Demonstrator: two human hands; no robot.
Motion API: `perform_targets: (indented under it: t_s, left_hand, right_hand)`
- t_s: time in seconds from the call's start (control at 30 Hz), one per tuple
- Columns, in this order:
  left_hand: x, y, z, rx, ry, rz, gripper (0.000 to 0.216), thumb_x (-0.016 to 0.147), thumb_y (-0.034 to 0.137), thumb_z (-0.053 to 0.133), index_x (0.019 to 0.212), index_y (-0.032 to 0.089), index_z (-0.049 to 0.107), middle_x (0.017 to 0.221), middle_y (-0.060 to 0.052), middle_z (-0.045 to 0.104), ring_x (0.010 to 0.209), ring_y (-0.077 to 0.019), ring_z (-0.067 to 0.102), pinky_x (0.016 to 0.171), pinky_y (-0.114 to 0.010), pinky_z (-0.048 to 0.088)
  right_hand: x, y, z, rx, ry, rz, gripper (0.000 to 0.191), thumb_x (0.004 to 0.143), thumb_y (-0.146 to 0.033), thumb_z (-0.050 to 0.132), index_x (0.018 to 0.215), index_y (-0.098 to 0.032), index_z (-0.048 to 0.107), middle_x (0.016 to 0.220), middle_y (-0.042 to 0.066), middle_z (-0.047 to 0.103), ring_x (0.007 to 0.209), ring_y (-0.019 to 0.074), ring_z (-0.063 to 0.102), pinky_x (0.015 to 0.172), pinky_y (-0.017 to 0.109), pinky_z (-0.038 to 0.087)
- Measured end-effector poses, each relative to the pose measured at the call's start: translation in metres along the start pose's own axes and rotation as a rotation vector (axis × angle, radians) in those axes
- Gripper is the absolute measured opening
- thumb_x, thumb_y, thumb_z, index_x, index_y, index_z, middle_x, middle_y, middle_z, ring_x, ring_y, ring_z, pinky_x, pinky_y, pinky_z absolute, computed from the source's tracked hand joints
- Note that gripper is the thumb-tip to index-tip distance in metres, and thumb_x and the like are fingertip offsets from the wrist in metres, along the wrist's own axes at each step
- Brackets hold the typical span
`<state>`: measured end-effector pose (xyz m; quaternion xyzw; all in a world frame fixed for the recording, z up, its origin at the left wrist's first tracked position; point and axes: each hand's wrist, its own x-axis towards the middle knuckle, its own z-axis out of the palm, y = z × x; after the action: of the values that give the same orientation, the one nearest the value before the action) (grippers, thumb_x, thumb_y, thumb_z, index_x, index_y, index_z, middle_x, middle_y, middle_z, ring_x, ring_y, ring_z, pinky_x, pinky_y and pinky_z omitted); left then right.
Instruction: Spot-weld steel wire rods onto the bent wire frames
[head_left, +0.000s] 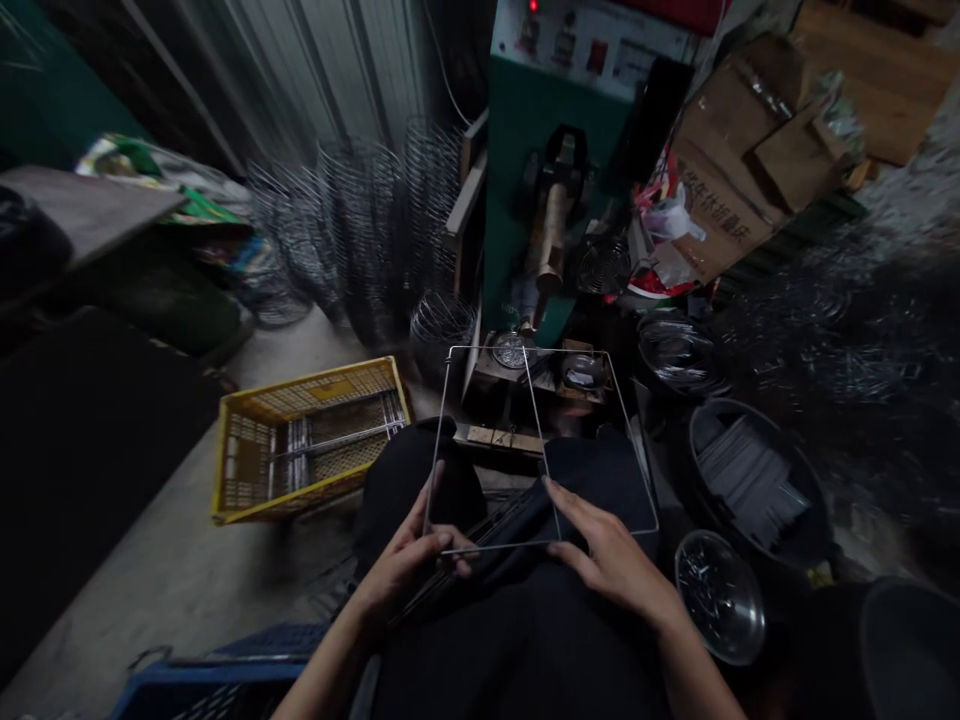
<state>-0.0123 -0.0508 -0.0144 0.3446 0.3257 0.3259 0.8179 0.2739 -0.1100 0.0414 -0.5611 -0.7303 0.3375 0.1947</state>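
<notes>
A rectangular wire frame [534,400] with a wire across its middle is held over my lap, its far edge by the machine's lower part. My left hand [420,545] is closed on the frame's near left corner, thumb over the wire. Closer to the middle, my right hand [600,545] pinches the near edge and the cross wire between thumb and fingers. Beyond the frame stands a green machine [525,230] with a thick copper-coloured rod [553,235] pointing down at its front. Small metal parts [510,349] lie below that rod.
On the left stands a yellow crate [307,380] holding metal rods. Stacked wire coils [360,230] rise behind it. To my right are a metal bowl [720,597] of small pieces and a dark tub [750,480] of flat strips. A blue crate [217,675] sits at lower left.
</notes>
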Motion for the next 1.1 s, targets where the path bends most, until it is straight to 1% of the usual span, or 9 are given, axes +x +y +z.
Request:
perform_targets:
  t_s: [0.17, 0.3, 0.5, 0.7, 0.9, 1.1]
  left_hand:
    - [-0.003, 0.004, 0.001, 0.018, 0.003, 0.017, 0.097, 0.087, 0.026, 0.060, 0.152, 0.025, -0.012, 0.080, -0.009, 0.073, 0.065, -0.0216, 0.067, 0.067, -0.032, 0.049]
    - [-0.004, 0.004, 0.002, 0.032, 0.013, 0.019, 0.098, 0.086, 0.027, 0.061, 0.152, 0.026, -0.012, 0.081, -0.010, 0.073, 0.064, -0.0224, 0.068, 0.065, -0.033, 0.049]
    - [-0.002, 0.006, 0.002, 0.041, 0.002, 0.040, 0.095, 0.085, 0.030, 0.062, 0.154, 0.026, -0.005, 0.079, -0.009, 0.072, 0.063, -0.0218, 0.067, 0.062, -0.031, 0.048]
    - [-0.003, 0.011, 0.006, 0.066, 0.006, 0.042, 0.092, 0.086, 0.028, 0.059, 0.154, 0.025, -0.003, 0.078, -0.008, 0.072, 0.063, -0.0208, 0.067, 0.064, -0.031, 0.048]
    - [0.001, 0.009, 0.004, 0.003, 0.008, 0.052, 0.093, 0.086, 0.027, 0.061, 0.154, 0.025, -0.003, 0.076, -0.007, 0.072, 0.062, -0.0208, 0.066, 0.065, -0.031, 0.048]
    - [0.007, 0.012, 0.005, 0.004, 0.005, 0.061, 0.099, 0.085, 0.025, 0.061, 0.152, 0.027, -0.012, 0.079, -0.008, 0.073, 0.062, -0.0212, 0.067, 0.064, -0.032, 0.049]
  right_hand:
    - [0.003, 0.007, 0.010, -0.042, 0.033, 0.037, 0.080, 0.083, -0.019, 0.068, 0.151, -0.031, 0.028, 0.150, 0.003, 0.040, 0.136, 0.0228, 0.040, 0.113, 0.040, 0.037]
    - [0.007, 0.007, 0.011, -0.034, 0.048, 0.055, 0.082, 0.079, -0.017, 0.072, 0.149, -0.030, 0.033, 0.146, 0.004, 0.045, 0.133, 0.0236, 0.044, 0.112, 0.041, 0.039]
    - [0.009, 0.007, 0.007, 0.020, 0.054, 0.031, 0.086, 0.074, -0.006, 0.070, 0.148, -0.032, 0.035, 0.147, 0.001, 0.043, 0.133, 0.0222, 0.044, 0.113, 0.040, 0.037]
    - [0.010, 0.008, 0.005, 0.044, 0.050, 0.027, 0.087, 0.073, -0.003, 0.070, 0.147, -0.032, 0.035, 0.147, 0.002, 0.043, 0.133, 0.0224, 0.044, 0.113, 0.039, 0.037]
    - [0.014, 0.005, -0.002, 0.047, 0.052, 0.004, 0.086, 0.075, -0.005, 0.070, 0.148, -0.032, 0.034, 0.148, 0.002, 0.041, 0.134, 0.0220, 0.043, 0.113, 0.038, 0.036]
    - [0.018, 0.006, -0.006, 0.015, 0.058, -0.004, 0.082, 0.078, -0.009, 0.070, 0.148, -0.032, 0.034, 0.148, 0.002, 0.042, 0.133, 0.0225, 0.044, 0.112, 0.039, 0.038]
